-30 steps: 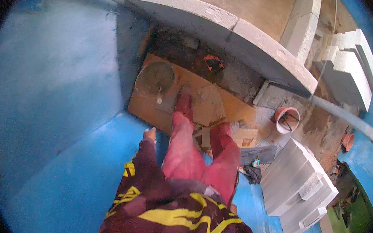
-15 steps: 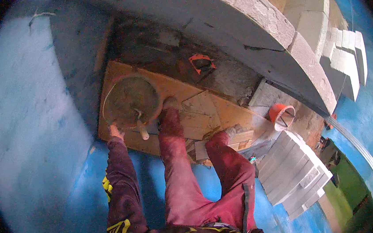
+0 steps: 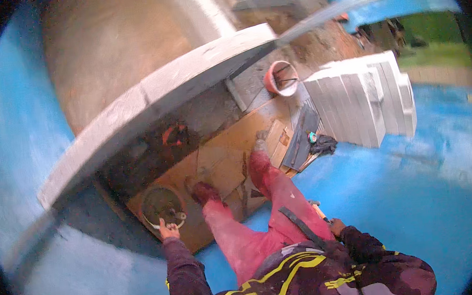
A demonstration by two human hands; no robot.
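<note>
Down to the left stands a round bucket (image 3: 149, 199) holding grey mortar (image 3: 161, 202). My left hand (image 3: 169, 230) is closed at its near rim, around what appears to be the pale curved carrying handle (image 3: 154, 225). A tool with a pale rounded handle end (image 3: 182, 215), probably a trowel, rests in the mortar. Beside my right thigh, my right hand (image 3: 338, 227) is closed on a slim tool with an orange and pale handle (image 3: 321, 213). Its far end is partly hidden by my leg, so its kind is unclear.
My feet stand on a wooden board platform (image 3: 225, 154). Beyond it curves a low block wall (image 3: 147, 96). An orange bucket (image 3: 281, 79) and stacked pale blocks (image 3: 355, 103) stand ahead right. A dark cloth (image 3: 324, 144) lies by the boards; an orange object (image 3: 175, 135) lies near the wall.
My view has swung to the right, bringing the blocks and blue floor further in. My left hand has shifted onto the bucket's near handle. My right hand with its tool has come into view.
</note>
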